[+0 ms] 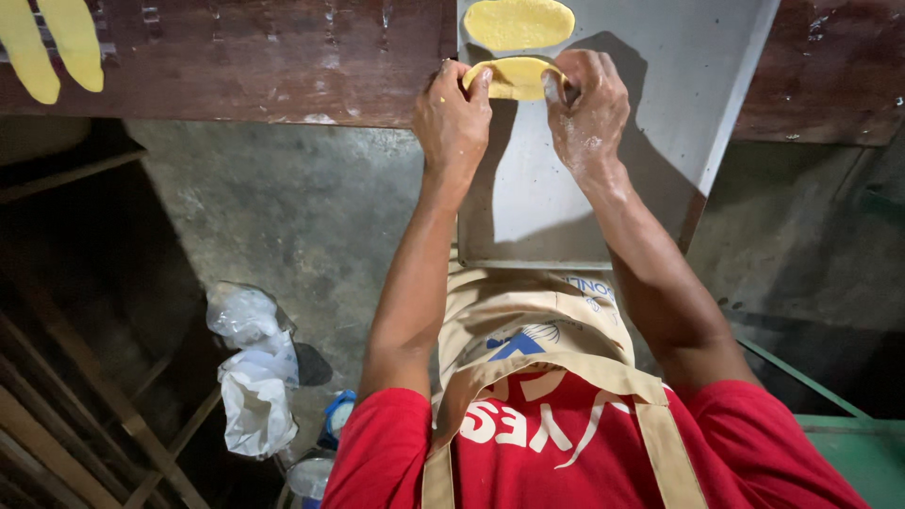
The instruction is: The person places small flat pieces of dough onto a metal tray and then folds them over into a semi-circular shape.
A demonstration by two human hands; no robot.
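Both hands are gripping one yellow dough oval (514, 79) over the grey metal tray (660, 113): left hand (454, 118) pinching its left end, right hand (590, 104) its right; fingers are hiding both ends. Second oval (518, 23) is lying beyond, top cropped

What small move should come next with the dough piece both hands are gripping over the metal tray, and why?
Probably lower it flat onto the metal tray, just below the oval dough already lying there. Left hand and right hand pinch the yellow dough piece by its ends.
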